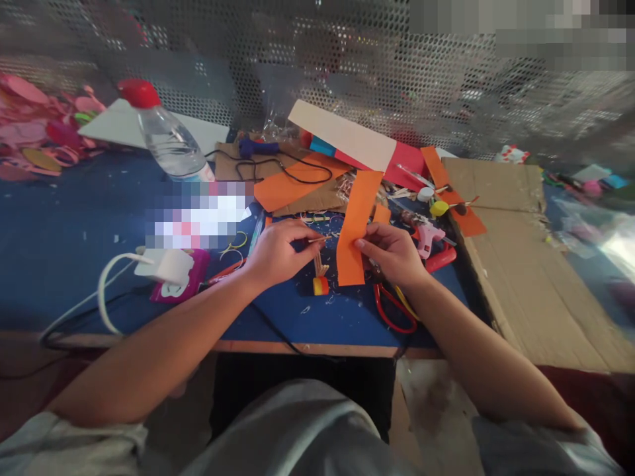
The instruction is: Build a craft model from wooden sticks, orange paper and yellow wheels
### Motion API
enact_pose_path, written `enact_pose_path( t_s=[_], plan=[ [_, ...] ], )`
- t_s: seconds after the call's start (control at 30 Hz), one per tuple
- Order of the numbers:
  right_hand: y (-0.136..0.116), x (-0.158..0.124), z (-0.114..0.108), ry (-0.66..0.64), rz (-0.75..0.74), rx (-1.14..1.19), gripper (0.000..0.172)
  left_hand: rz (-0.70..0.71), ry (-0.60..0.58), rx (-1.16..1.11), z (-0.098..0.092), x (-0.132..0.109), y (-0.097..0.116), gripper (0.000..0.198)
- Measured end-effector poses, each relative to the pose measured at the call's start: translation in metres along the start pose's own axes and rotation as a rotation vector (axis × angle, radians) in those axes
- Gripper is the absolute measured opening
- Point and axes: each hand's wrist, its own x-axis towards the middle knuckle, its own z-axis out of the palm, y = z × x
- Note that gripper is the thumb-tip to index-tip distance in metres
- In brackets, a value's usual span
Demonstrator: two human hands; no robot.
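Observation:
My left hand [285,251] pinches a thin wooden stick [321,238] between thumb and fingers, its tip pointing right. In my right hand [394,254], an upright strip of orange paper [356,231] is gripped by its right edge, thumb in front. The stick's tip lies a little left of the strip. Below and between the hands, a small yellow and orange roll [321,285] rests on the blue table, with several thin sticks [320,266] just above it. Scissors with red handles [391,314] lie under my right wrist, partly hidden.
A pink glue gun [427,238] lies right of my right hand, beside flat cardboard [520,264]. More orange paper [297,182] is behind the hands. At left are a red-capped bottle [171,135] and a white charger [166,266] in a purple socket block [191,281], with trailing cables.

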Motion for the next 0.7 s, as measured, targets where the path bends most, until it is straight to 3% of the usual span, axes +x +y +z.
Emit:
enact_pose_path(
  t_s=[0.23, 0.43, 0.7],
  plan=[
    [-0.005, 0.002, -0.003, -0.027, -0.007, 0.007, 0.048, 0.044, -0.073, 0.067, 0.0, 0.001, -0.006, 0.016],
    [-0.004, -0.001, 0.0, -0.014, -0.051, 0.012, 0.052, 0.08, 0.005, -0.025, 0.003, -0.001, -0.001, 0.022],
    [-0.001, -0.005, -0.001, 0.062, -0.172, -0.198, 0.041, 0.049, -0.042, -0.017, 0.013, -0.002, 0.009, 0.016]
  ],
)
